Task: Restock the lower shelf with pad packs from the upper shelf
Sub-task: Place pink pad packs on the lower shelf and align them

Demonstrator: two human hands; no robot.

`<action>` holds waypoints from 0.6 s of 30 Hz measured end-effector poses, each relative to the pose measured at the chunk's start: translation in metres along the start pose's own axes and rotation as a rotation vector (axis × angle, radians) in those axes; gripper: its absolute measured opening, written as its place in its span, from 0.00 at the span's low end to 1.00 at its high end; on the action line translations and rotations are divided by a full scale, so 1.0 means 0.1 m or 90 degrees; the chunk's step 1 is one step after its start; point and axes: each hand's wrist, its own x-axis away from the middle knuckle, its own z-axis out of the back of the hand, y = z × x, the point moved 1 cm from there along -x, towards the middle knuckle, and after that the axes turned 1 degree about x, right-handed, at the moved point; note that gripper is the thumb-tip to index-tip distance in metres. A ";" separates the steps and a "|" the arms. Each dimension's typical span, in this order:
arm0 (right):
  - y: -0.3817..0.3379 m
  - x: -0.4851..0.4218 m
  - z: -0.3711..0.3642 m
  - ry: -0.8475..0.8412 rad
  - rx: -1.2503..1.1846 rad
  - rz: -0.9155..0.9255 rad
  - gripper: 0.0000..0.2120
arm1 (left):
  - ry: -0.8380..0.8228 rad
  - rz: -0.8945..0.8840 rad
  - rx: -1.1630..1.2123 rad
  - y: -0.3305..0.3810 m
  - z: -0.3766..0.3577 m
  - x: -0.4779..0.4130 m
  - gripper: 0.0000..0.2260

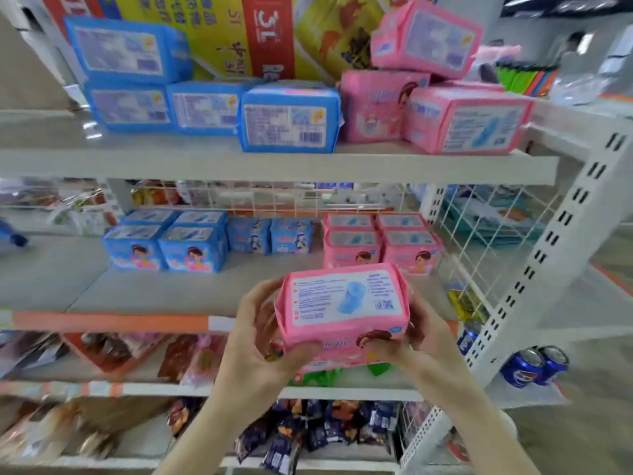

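Note:
A pink pad pack (pixel 342 310) is held in front of the lower shelf (pixel 164 293), gripped at its left end by my left hand (pixel 257 341) and at its right end by my right hand (pixel 411 334). On the upper shelf (pixel 274 162) lie several blue packs (pixel 289 120) at left and middle and three pink packs (pixel 466 121) at right, one of them (pixel 426 37) stacked on top. On the lower shelf stand blue packs (pixel 164 246) at left and pink packs (pixel 380 243) at right, just behind the held pack.
A white wire divider (pixel 486 234) and a perforated upright (pixel 548 255) close the shelf's right end. Snack bags (pixel 191 358) fill the shelves below. Blue drink cans (pixel 532 366) stand at lower right. Large boxes (pixel 239 32) stand behind the upper packs.

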 end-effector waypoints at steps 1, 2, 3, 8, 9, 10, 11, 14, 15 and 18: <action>0.05 0.06 -0.01 -0.004 -0.017 0.008 0.44 | 0.008 -0.005 -0.020 -0.03 -0.01 0.12 0.37; 0.08 0.10 -0.02 -0.010 -0.023 0.017 0.47 | 0.020 -0.011 -0.037 -0.03 -0.02 0.23 0.35; 0.09 0.14 -0.05 -0.018 -0.025 0.021 0.48 | 0.030 -0.014 -0.051 -0.03 -0.01 0.32 0.34; 0.16 0.22 -0.23 -0.036 -0.078 0.009 0.48 | 0.017 -0.013 -0.074 0.04 0.07 0.54 0.37; 0.17 0.23 -0.24 -0.036 -0.091 0.013 0.47 | 0.026 0.004 -0.068 0.06 0.10 0.55 0.37; 0.20 0.24 -0.22 -0.043 -0.104 0.018 0.45 | 0.039 0.028 -0.063 0.09 0.14 0.54 0.37; 0.22 0.24 -0.21 -0.050 -0.118 0.015 0.40 | 0.053 0.065 -0.049 0.10 0.18 0.52 0.38; 0.33 0.22 -0.13 -0.065 -0.063 0.048 0.28 | 0.108 0.198 0.057 0.05 0.30 0.40 0.40; 0.31 0.20 -0.16 -0.076 -0.029 0.063 0.38 | 0.132 0.228 0.068 0.00 0.36 0.36 0.38; 0.28 0.09 -0.35 -0.082 0.167 0.108 0.49 | 0.164 0.277 0.067 -0.05 0.51 0.19 0.29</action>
